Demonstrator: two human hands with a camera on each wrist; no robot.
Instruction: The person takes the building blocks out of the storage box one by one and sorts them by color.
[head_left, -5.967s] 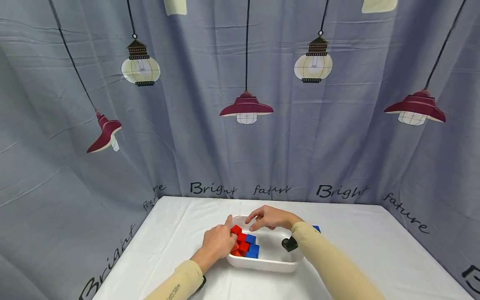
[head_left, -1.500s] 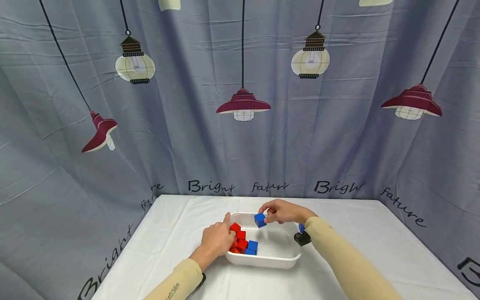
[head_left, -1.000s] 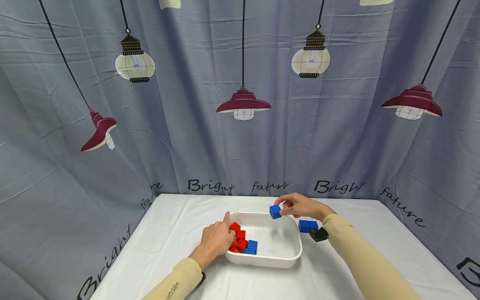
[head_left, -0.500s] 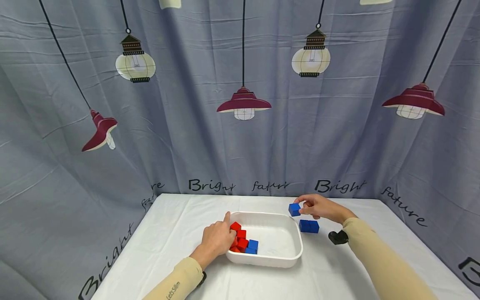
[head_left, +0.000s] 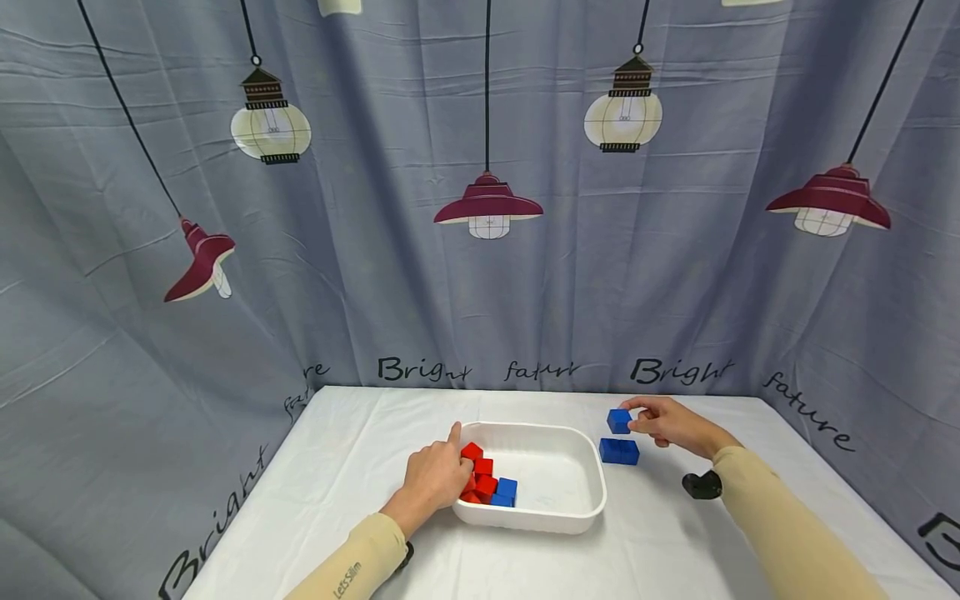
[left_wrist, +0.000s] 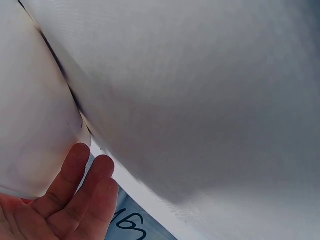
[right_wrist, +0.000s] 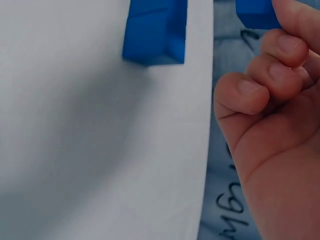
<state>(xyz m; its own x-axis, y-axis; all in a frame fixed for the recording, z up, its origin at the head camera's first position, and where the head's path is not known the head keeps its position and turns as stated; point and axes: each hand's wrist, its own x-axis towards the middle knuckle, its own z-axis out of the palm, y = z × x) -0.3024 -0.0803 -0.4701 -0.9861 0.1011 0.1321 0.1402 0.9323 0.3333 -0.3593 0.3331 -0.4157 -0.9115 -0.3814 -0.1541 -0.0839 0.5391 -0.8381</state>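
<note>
My left hand holds the left rim of a white plastic tub, its thumb side over the edge. In the left wrist view, the other fingers lie against the tub's outer wall. Several red cubes and two blue cubes sit at the tub's left end. To the right of the tub, my right hand pinches a blue cube between thumb and fingertips. That cube is just behind two blue cubes standing side by side on the table.
A white cloth covers the table. Behind it hangs a grey-blue curtain printed with lamps and lettering. A black wrist device shows under the right sleeve.
The right hand has lifted a blue cube from the tub and carried it right, past the rim, to behind the two blue cubes. The left hand keeps its place on the tub.
</note>
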